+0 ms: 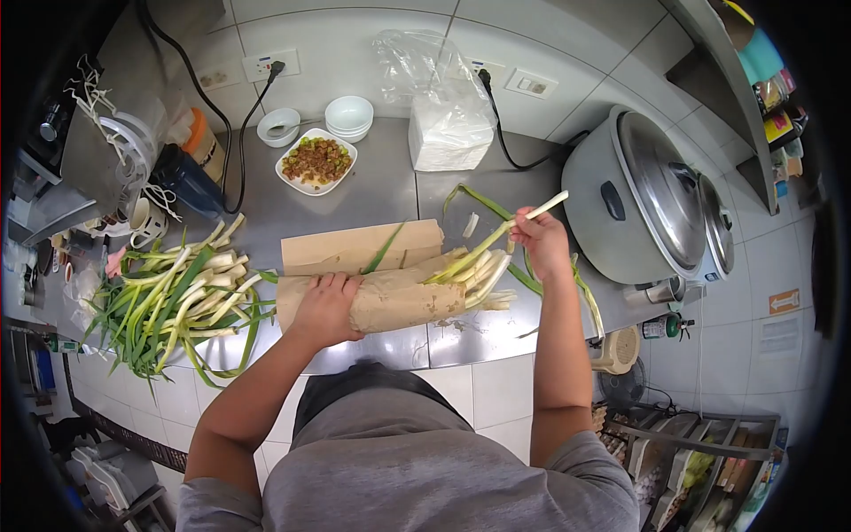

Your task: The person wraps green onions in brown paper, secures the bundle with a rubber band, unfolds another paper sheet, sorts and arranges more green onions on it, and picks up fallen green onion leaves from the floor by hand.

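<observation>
My right hand (pixel 542 242) pinches a green onion (pixel 548 205), its white end pointing up and right. Its pale green length slants down toward a rolled brown paper bundle (pixel 403 301). White ends of several more green onions (pixel 483 277) poke out of the bundle's right end. My left hand (pixel 329 309) lies over the bundle's left part with its fingers curled on the paper, holding it against the counter. Behind the roll is a flat brown paper flap (pixel 359 248) with a green leaf (pixel 385 248) across it. Loose green leaves (pixel 529 282) lie near my right forearm.
A heap of green onions (pixel 199 297) spreads over the counter's left side. Behind stand a dish of chopped food (pixel 316 183), white bowls (pixel 348 116) and a bagged white paper stack (pixel 450 140). A large lidded cooker (pixel 612 208) stands right. Black cords (pixel 232 142) hang at left.
</observation>
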